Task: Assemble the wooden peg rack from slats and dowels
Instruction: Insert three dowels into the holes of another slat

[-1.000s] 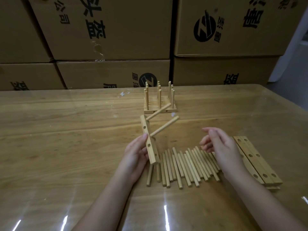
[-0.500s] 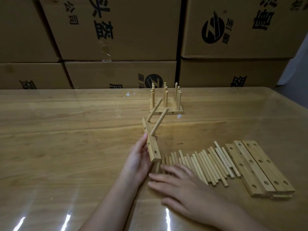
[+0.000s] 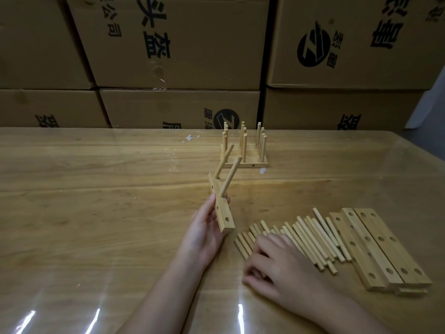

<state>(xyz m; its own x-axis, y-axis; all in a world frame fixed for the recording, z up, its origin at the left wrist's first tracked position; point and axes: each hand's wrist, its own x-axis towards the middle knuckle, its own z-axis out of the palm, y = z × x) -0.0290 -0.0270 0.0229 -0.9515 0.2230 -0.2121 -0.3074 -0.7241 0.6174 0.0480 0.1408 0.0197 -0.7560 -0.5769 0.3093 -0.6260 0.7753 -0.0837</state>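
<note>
My left hand [image 3: 204, 227] grips a wooden slat [image 3: 222, 212] held tilted above the table, with two dowels [image 3: 230, 179] stuck in its upper holes and empty holes near its lower end. My right hand [image 3: 274, 263] lies palm down on the left end of a row of loose dowels [image 3: 310, 239], fingers curled over them; whether it holds one is hidden. Several drilled slats [image 3: 382, 247] lie side by side to the right of the dowels. A finished peg rack [image 3: 244, 150] with upright pegs stands farther back.
The wooden table [image 3: 96, 213] has a glossy clear cover with light reflections near the front. Stacked cardboard boxes [image 3: 180, 44] form a wall along the table's far edge. A small white scrap [image 3: 190, 138] lies near the back.
My right hand came down from the air onto the loose dowels, then curled its fingers over their left end. The slat in my left hand tilted so its dowels point more upward.
</note>
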